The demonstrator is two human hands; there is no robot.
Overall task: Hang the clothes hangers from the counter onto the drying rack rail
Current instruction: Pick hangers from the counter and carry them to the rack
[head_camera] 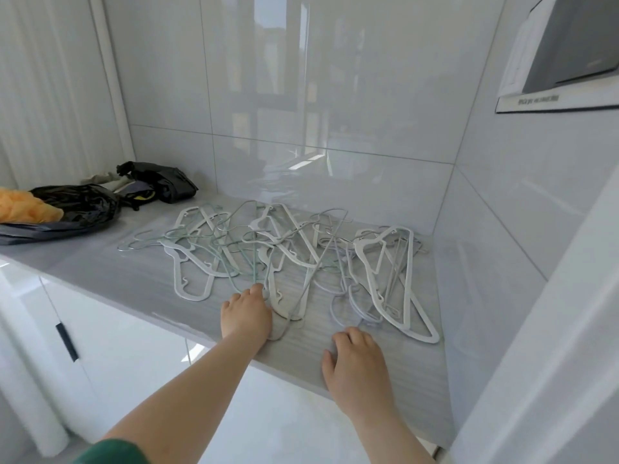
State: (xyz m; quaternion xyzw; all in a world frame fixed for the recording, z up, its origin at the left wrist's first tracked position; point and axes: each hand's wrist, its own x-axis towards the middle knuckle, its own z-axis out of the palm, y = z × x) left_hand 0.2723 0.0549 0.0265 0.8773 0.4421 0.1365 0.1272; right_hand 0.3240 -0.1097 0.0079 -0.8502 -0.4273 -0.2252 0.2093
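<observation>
A tangled heap of several clothes hangers (288, 252), white plastic ones mixed with thin green and grey wire ones, lies spread over the grey counter (127, 279). My left hand (246, 313) reaches onto the near edge of the heap, fingers extended and touching the lower ends of the hangers. My right hand (355, 366) hovers palm down over the counter's front edge, just short of the white hangers (392, 283) on the right, fingers loosely bent and holding nothing. No drying rack rail is in view.
Black plastic bags (80, 209) with orange cloth (26, 209) and other clothes lie at the counter's left end. Glossy tiled walls close the counter at the back and right. A grey wall-mounted box (569, 45) hangs upper right. White cabinet doors (100, 346) sit below.
</observation>
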